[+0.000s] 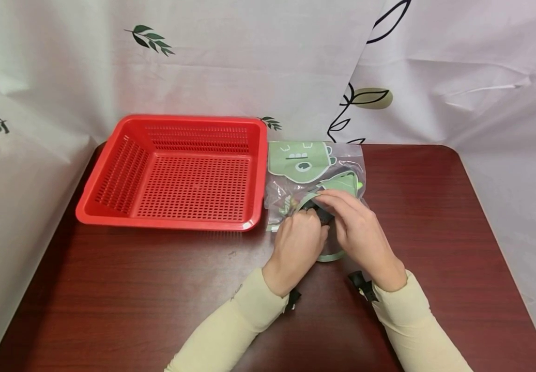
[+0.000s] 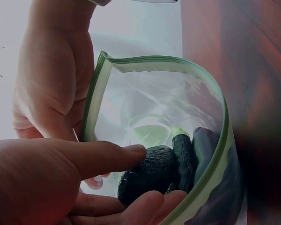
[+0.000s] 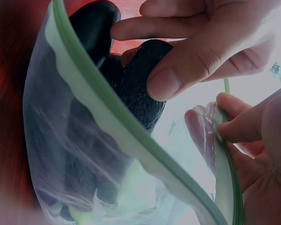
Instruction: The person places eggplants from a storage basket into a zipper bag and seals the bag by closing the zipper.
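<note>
My left hand (image 1: 297,248) reaches into the mouth of a clear zip bag with a green rim (image 2: 168,59). Its thumb and fingers pinch a dark, wrinkled avocado (image 2: 152,171) inside. Beside the avocado are a bumpy dark green cucumber (image 2: 182,157) with a pale tip and a smooth, dark eggplant (image 3: 96,30). My right hand (image 1: 365,237) pinches the opposite part of the rim between thumb and fingers, and the mouth gapes wide. In the head view, both hands hide most of the contents.
A red slotted plastic basket (image 1: 198,181) stands left of the bag. Behind the hands, clear plastic with a green cartoon animal print (image 1: 300,160) lies on the dark red wooden table (image 1: 435,232); I cannot tell if it is a separate bag. White patterned cloth (image 1: 249,62) hangs around the table.
</note>
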`<state>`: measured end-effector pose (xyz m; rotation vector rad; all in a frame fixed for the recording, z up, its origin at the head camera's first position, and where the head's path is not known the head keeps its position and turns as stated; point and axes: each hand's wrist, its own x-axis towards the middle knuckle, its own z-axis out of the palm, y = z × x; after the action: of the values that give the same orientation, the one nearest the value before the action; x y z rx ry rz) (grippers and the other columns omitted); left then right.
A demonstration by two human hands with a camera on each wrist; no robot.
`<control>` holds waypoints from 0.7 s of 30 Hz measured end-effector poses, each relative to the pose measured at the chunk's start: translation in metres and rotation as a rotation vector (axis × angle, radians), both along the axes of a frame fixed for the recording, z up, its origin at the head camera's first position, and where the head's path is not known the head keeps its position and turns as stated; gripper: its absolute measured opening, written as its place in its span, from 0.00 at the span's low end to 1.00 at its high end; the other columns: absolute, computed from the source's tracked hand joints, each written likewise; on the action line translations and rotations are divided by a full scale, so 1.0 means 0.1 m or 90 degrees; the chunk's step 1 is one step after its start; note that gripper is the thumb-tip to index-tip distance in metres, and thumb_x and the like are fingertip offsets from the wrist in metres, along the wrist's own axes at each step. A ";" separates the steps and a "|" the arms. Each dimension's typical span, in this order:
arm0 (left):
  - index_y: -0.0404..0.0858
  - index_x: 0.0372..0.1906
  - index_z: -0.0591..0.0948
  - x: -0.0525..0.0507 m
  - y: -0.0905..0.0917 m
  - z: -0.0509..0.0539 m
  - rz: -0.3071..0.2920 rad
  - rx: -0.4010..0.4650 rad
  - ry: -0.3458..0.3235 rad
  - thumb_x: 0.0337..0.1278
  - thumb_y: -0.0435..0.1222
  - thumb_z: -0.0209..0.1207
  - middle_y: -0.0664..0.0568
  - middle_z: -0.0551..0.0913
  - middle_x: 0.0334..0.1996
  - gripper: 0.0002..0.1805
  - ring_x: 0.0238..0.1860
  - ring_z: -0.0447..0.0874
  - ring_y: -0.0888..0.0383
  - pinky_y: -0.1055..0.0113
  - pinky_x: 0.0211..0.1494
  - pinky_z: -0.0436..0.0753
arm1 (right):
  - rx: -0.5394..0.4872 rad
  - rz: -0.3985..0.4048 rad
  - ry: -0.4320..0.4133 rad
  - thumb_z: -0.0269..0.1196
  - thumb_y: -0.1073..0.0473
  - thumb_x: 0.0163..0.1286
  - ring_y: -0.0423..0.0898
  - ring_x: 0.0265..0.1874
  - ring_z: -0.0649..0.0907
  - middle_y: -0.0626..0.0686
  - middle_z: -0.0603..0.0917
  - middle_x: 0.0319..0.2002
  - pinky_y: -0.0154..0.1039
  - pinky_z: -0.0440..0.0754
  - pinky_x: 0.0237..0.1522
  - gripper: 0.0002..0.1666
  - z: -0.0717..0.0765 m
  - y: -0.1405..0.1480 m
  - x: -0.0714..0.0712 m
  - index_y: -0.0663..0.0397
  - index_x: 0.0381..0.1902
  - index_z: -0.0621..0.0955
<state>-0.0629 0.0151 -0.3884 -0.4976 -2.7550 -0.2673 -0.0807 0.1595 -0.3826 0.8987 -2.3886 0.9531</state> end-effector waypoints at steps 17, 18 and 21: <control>0.37 0.29 0.83 0.10 -0.08 0.08 0.005 0.017 -0.020 0.52 0.43 0.72 0.51 0.83 0.22 0.14 0.21 0.84 0.53 0.63 0.25 0.81 | 0.008 -0.005 -0.001 0.56 0.84 0.61 0.50 0.57 0.81 0.55 0.82 0.57 0.43 0.76 0.58 0.28 0.01 0.00 0.00 0.61 0.55 0.83; 0.37 0.29 0.82 0.12 -0.09 0.10 0.005 0.023 -0.024 0.52 0.43 0.72 0.51 0.83 0.22 0.14 0.21 0.84 0.53 0.62 0.25 0.81 | 0.008 -0.006 -0.002 0.56 0.84 0.61 0.50 0.57 0.81 0.55 0.82 0.57 0.43 0.76 0.59 0.28 0.01 0.00 0.00 0.61 0.55 0.83; 0.37 0.29 0.82 0.16 -0.14 0.14 0.004 0.035 -0.030 0.53 0.43 0.72 0.51 0.83 0.22 0.14 0.22 0.85 0.53 0.62 0.25 0.82 | 0.010 -0.009 -0.003 0.57 0.84 0.61 0.50 0.57 0.81 0.55 0.82 0.57 0.42 0.75 0.59 0.28 0.01 0.00 0.00 0.61 0.55 0.83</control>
<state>-0.0471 0.0010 -0.3747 -0.4747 -2.7861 -0.3563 -0.0804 0.1599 -0.3815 0.8846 -2.4062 0.9338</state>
